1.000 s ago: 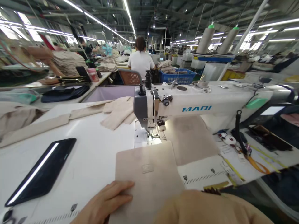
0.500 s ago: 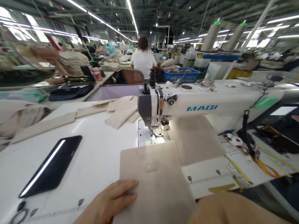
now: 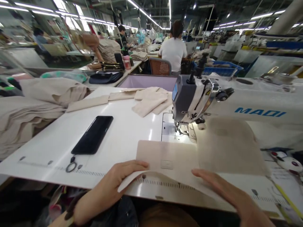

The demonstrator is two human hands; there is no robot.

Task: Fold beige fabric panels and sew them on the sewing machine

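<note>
A beige fabric panel (image 3: 151, 151) with rounded corners and a small rectangular mark lies in front of the sewing machine (image 3: 255, 94). Its near edge bows up off the white table. My left hand (image 3: 118, 176) grips the panel's left side, fingers on top and thumb hidden. On the right side, my right hand (image 3: 217, 186) holds the panel with its fingers along the upper face; its thumb is out of sight. Beyond the panel is the presser foot (image 3: 183, 129), lit by the machine lamp. Another beige piece (image 3: 232, 151) lies under the machine arm.
A dark phone (image 3: 93, 135) with a ring strap lies left on the table (image 3: 127, 126). Beige strips (image 3: 151, 101) lie behind it, and stacked fabric (image 3: 26, 116) stands far left. A person in a white top (image 3: 174, 49) sits ahead, facing away.
The view has swung right to left, so the machine appears farther right. My right hand has come onto the panel, and the panel's near edge is now lifted and bent.
</note>
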